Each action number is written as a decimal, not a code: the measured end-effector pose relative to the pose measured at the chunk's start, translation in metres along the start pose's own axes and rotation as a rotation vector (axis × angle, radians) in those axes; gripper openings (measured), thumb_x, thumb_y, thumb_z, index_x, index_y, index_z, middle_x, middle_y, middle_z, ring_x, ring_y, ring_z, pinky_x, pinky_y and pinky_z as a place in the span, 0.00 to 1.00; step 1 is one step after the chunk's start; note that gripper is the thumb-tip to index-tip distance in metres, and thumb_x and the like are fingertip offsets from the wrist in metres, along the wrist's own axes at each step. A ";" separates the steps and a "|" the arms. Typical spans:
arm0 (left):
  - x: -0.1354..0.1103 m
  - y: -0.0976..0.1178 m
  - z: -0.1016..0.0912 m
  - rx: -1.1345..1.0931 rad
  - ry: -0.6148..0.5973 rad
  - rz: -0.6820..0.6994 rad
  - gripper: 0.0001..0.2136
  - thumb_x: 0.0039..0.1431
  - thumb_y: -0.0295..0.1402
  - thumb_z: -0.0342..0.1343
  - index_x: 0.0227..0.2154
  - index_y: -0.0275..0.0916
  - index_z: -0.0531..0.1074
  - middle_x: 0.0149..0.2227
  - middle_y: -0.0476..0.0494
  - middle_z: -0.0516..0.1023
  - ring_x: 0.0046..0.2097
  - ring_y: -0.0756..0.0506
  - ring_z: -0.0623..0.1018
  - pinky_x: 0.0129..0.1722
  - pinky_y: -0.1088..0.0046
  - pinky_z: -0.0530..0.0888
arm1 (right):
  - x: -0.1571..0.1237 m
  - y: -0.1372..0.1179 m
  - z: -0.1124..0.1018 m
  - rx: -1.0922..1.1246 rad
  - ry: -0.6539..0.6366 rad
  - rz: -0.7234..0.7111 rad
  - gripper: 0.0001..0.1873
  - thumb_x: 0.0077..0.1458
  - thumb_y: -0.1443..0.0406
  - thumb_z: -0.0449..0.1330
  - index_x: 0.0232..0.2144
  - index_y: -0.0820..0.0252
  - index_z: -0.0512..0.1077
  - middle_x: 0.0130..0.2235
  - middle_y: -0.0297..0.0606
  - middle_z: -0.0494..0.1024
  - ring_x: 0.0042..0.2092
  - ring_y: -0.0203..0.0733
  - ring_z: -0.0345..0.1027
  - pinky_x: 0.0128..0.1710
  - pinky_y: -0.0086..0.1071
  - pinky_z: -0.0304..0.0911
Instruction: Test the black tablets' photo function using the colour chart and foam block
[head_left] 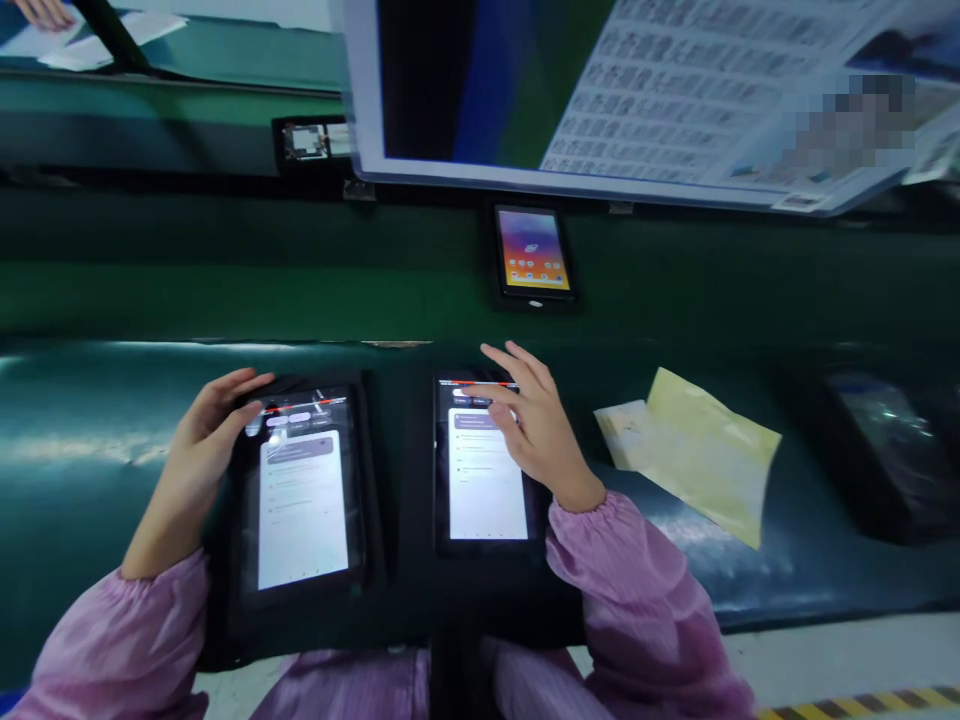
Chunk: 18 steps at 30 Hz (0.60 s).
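Observation:
Two lit tablets lie side by side in front of me, each with a white panel on its screen. My left hand (214, 425) rests at the top left corner of the left tablet (304, 510), its thumb on the upper edge and its fingers apart. Over the upper part of the right tablet (487, 500) is my right hand (536, 425), fingers spread, with the index finger at the row of buttons near the top. Whether that fingertip touches the glass I cannot tell. Neither hand grips anything.
Farther back on the green bench (225, 285) lies another tablet (534, 250) with a colourful home screen. Yellow paper (705, 450) is to the right, near a dark device (889, 440). A framed sheet (465, 175) overhangs the back. An opened device (307, 142) sits behind, and another person's hand (43, 12) shows top left.

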<state>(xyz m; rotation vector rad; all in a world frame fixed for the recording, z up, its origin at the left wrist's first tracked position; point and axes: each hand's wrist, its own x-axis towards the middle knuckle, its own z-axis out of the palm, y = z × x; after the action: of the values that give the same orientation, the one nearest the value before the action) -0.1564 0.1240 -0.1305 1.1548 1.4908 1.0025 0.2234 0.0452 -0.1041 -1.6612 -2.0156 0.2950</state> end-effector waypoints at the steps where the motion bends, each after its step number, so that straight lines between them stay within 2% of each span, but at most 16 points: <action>1: 0.001 0.000 0.000 0.003 -0.008 0.015 0.22 0.57 0.38 0.68 0.55 0.44 0.74 0.60 0.41 0.80 0.64 0.37 0.75 0.66 0.57 0.71 | 0.000 0.002 0.002 -0.008 0.000 -0.014 0.25 0.75 0.51 0.46 0.50 0.48 0.82 0.70 0.37 0.68 0.74 0.54 0.51 0.70 0.63 0.55; 5: 0.003 -0.002 -0.002 0.036 -0.046 0.072 0.28 0.52 0.40 0.70 0.56 0.44 0.72 0.61 0.39 0.78 0.64 0.36 0.75 0.64 0.54 0.71 | 0.001 0.010 0.007 -0.020 0.011 -0.073 0.25 0.76 0.54 0.46 0.49 0.51 0.82 0.70 0.42 0.68 0.74 0.60 0.52 0.68 0.65 0.55; 10: 0.007 -0.007 -0.004 0.086 -0.061 0.115 0.30 0.51 0.41 0.71 0.57 0.44 0.71 0.61 0.38 0.78 0.64 0.35 0.75 0.65 0.51 0.70 | -0.017 0.008 -0.004 0.037 0.152 -0.116 0.26 0.76 0.51 0.43 0.53 0.50 0.79 0.71 0.39 0.65 0.72 0.60 0.55 0.66 0.57 0.58; 14: 0.008 -0.010 -0.005 0.110 -0.061 0.147 0.32 0.50 0.40 0.73 0.57 0.44 0.70 0.59 0.38 0.79 0.65 0.34 0.74 0.68 0.48 0.67 | -0.057 0.003 -0.018 0.028 0.274 -0.051 0.29 0.75 0.48 0.40 0.56 0.50 0.75 0.67 0.41 0.70 0.67 0.57 0.64 0.62 0.52 0.61; 18: -0.005 -0.014 -0.010 0.102 -0.077 0.159 0.34 0.56 0.47 0.68 0.64 0.46 0.66 0.69 0.39 0.69 0.71 0.33 0.66 0.72 0.49 0.64 | -0.112 0.000 -0.019 0.065 0.232 0.077 0.28 0.73 0.47 0.47 0.64 0.53 0.67 0.67 0.47 0.68 0.65 0.57 0.65 0.61 0.52 0.63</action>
<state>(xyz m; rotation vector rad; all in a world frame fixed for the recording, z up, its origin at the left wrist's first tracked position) -0.1689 0.1157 -0.1413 1.3880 1.4196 0.9860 0.2465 -0.0654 -0.1150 -1.6530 -1.7571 0.1827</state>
